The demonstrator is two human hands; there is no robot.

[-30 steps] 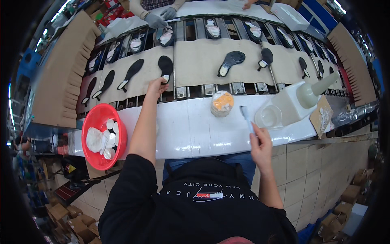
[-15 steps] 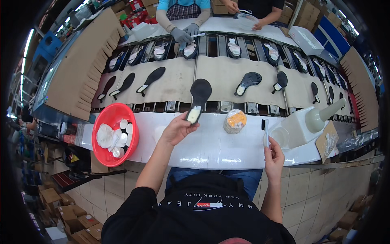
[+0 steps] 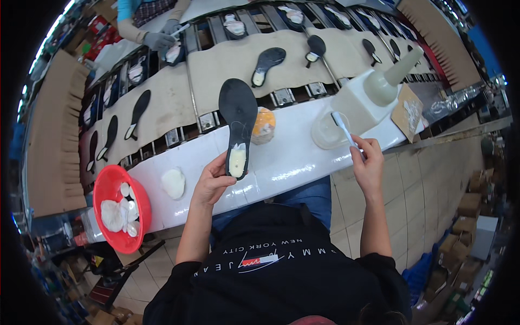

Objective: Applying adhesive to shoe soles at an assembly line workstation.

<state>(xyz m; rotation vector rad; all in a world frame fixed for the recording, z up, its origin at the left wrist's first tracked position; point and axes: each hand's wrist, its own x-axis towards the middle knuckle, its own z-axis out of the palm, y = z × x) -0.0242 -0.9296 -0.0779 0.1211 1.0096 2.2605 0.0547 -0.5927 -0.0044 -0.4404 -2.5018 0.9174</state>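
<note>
Left hand (image 3: 212, 181) closed on heel of black sole (image 3: 237, 125), toe pointing 12 o'clock over white bench (image 3: 292, 157). Right hand (image 3: 368, 165) pinched shut on brush (image 3: 343, 128), bristles over clear cup (image 3: 326, 130). Red bowl (image 3: 103, 189) at 9 o'clock from left hand.

Basin (image 3: 111, 189) left of sole (image 3: 237, 116); cup (image 3: 326, 131) right.
</note>
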